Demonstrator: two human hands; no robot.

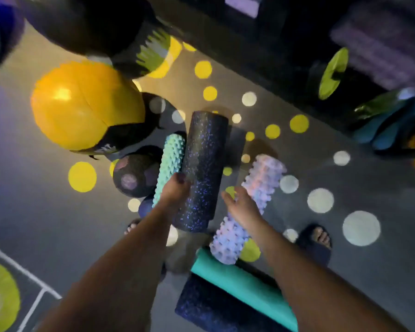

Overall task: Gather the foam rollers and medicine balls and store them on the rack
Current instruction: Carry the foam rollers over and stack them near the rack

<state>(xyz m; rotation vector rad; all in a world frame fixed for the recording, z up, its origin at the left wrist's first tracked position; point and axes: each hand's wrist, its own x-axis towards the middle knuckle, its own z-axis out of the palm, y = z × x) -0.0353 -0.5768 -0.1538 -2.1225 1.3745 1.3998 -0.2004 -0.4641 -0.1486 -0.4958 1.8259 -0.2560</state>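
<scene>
- While blur smears the dark rack (285, 56), the left hand (175, 191) grips the speckled roller (205, 164), its fingertips hidden behind it.
- Right hand (242, 208) is spread over the white knobbly roller (264, 174) on the floor; contact unclear.

grey floor (41, 212) covered in yellow and white spots, white painted lines (17, 266) bottom left, dark sandal (315, 245) on the right, purple mats (381, 44) stacked top right, pretty blurry

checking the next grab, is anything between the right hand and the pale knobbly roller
Nothing visible does. The right hand is open directly over the pale knobbly roller, with no object between them; the speckled dark roller in the left hand lies beside it, apart.
</scene>
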